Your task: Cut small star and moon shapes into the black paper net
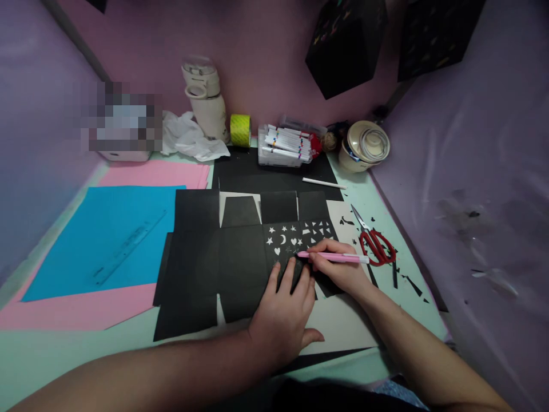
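Black card (242, 252) with cut flaps lies over pale sheets on the table. Star, moon, heart and triangle shapes show pale in its right panels. My left hand (285, 312) rests on the card's lower part, fingers spread flat just below the shapes. In my right hand (338, 268) is a pink pen-like tool (332, 257), held in a pinch, its tip at the card just above the left fingertips. What kind of tip it has is too small to tell.
Red-handled scissors (377, 247) lie at the right among black scraps. A clear ruler (128, 249) rests on blue paper (77, 252). Behind stand a marker box (285, 146), yellow tape (241, 130), a white bottle (208, 109) and a lidded pot (364, 146). Black boxes (347, 43) hang above.
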Motion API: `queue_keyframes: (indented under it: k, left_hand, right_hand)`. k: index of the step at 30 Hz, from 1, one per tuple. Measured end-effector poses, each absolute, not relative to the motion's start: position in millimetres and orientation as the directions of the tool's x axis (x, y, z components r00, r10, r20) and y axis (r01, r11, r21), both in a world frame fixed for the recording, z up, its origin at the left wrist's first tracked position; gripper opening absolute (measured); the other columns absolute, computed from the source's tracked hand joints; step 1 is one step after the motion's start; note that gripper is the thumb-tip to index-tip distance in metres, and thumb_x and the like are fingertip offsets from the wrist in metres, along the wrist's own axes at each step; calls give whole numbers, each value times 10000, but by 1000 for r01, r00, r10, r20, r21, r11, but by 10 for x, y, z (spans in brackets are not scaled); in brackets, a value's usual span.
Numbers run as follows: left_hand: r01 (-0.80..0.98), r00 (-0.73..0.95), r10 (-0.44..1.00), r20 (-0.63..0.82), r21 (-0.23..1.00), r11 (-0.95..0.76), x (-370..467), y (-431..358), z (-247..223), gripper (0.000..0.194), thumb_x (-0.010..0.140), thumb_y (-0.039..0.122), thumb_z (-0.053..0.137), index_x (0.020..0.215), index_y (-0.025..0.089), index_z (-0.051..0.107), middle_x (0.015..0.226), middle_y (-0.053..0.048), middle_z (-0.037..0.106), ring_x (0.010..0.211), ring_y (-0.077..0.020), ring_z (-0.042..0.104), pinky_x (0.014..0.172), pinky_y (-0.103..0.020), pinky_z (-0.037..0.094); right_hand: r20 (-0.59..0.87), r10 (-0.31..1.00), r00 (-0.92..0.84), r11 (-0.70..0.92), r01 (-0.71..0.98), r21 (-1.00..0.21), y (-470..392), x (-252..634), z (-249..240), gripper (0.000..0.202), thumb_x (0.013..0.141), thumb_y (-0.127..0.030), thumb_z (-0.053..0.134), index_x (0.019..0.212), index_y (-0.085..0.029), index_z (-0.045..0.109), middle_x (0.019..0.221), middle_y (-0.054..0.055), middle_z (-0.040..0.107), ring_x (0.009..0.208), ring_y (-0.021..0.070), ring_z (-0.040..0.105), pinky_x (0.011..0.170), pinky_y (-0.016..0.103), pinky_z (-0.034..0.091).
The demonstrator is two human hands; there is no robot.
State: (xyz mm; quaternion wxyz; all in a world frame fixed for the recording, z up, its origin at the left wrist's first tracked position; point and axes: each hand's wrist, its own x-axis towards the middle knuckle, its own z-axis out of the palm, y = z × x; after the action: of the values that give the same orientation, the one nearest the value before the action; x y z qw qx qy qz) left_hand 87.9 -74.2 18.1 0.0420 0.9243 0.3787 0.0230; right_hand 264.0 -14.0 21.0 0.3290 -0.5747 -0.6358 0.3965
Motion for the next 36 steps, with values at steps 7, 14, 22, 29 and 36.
queue_keyframes:
  k: [7,14,22,29,36]
  left_hand:
    - [698,712,702,23,92,-710,879,-749,168,883,798,771,463,1374,105,524,1492,-173,432,1384,-426,325,1099,-586,290]
    - [700,709,705,27,98,-707,875,-747,167,889,797,765,476,1377,92,513,1494,-175,427,1384,-424,327,1095,-584,309]
    - [703,707,707,14,97,-704,888,-751,176,898,794,770,473,1385,94,505,1501,-177,416,1393,-422,313,1101,-582,298]
    - [701,707,707,27,105,-705,875,-750,158,880,801,766,469,1376,102,517,1501,-160,423,1389,-424,320,1101,-586,296]
    - [703,705,709,24,115,-702,873,-746,187,849,819,759,447,1368,116,530,1496,-152,433,1384,-418,334,1094,-584,308]
  right_hand:
    - [-49,990,-132,16,450,-893,-141,2650,184,102,791,-276,645,785,-191,701,697,23,709,626,160,642,589,259,492]
    - [-60,990,-126,4,454,-891,-149,2643,203,99,788,-268,638,773,-189,694,700,26,708,619,161,640,581,263,489]
    - [-52,982,-183,30,419,-908,-149,2680,165,103,813,-271,657,859,-203,720,784,27,730,700,164,670,629,257,510]
    - [-13,997,-78,12,309,-951,-126,2737,190,141,816,-306,686,935,-232,702,863,20,714,735,159,653,647,258,521]
    - [54,993,-108,83,288,-954,-91,2816,147,194,848,-360,674,1001,-258,734,958,37,679,818,175,635,692,284,515]
